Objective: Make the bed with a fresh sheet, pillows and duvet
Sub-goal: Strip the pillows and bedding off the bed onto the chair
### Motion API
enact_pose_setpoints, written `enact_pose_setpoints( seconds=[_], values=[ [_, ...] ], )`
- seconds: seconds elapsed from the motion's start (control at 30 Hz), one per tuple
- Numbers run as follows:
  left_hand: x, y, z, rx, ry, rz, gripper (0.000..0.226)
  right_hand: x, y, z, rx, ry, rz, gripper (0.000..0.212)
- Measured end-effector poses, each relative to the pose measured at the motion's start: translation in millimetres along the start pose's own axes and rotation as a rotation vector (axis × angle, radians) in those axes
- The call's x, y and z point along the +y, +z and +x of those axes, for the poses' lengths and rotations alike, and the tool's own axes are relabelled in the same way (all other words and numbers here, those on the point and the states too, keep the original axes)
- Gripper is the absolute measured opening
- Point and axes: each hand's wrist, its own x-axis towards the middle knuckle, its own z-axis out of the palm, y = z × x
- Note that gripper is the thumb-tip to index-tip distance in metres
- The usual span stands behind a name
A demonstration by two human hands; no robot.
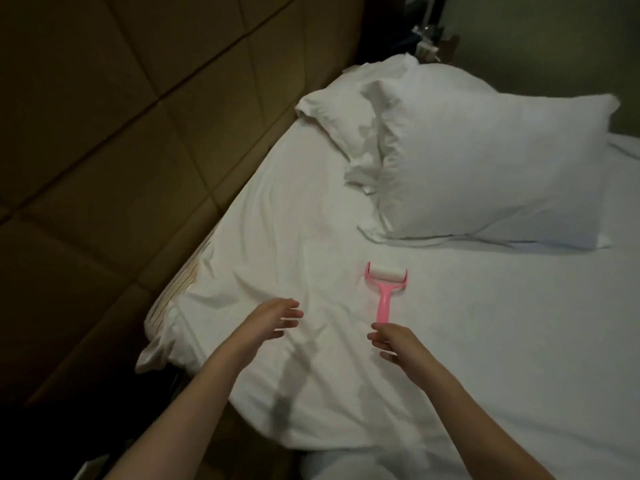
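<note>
Sheet (450, 323) lies soft and light beneath both hands; left hand (277, 318) and right hand (389, 339) hover, fingers relaxed, empty; pink lint roller (384, 292) just beyond the right; best pinched at its loose corner (162, 344).

White-sheeted bed (485, 323), two pillows (491, 161) stacked, pink lint roller (384, 289) lying flat

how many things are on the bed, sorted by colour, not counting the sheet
White: 2, the front pillow and the back pillow partly behind it.
Pink: 1, the lint roller.
Total: 3.
</note>
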Motion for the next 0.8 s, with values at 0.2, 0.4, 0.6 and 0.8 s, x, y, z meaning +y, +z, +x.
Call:
enact_pose_setpoints(
  seconds=[0.2, 0.4, 0.6, 0.8],
  values=[
    [123.7, 38.4, 104.3, -0.115, 0.093, 0.209, 0.028, -93.9, -71.3, 82.3, 0.15, -0.061, 0.142, 0.023],
    [268.1, 112.6, 197.5, -0.145, 0.377, 0.459, 0.021, -163.7, -158.4, 170.2, 0.29, -0.136, 0.324, 0.01],
    [375.3, 195.3, 273.0, 0.011, 0.77, 0.884, 0.04, -181.2, -251.0, 255.1, 0.454, -0.049, 0.676, 0.063],
    [385.0, 267.0, 353.6, 0.229, 0.899, 1.832, 0.077, -160.6, -298.8, 330.1, 0.515, 0.118, 0.9, 0.132]
  ],
)
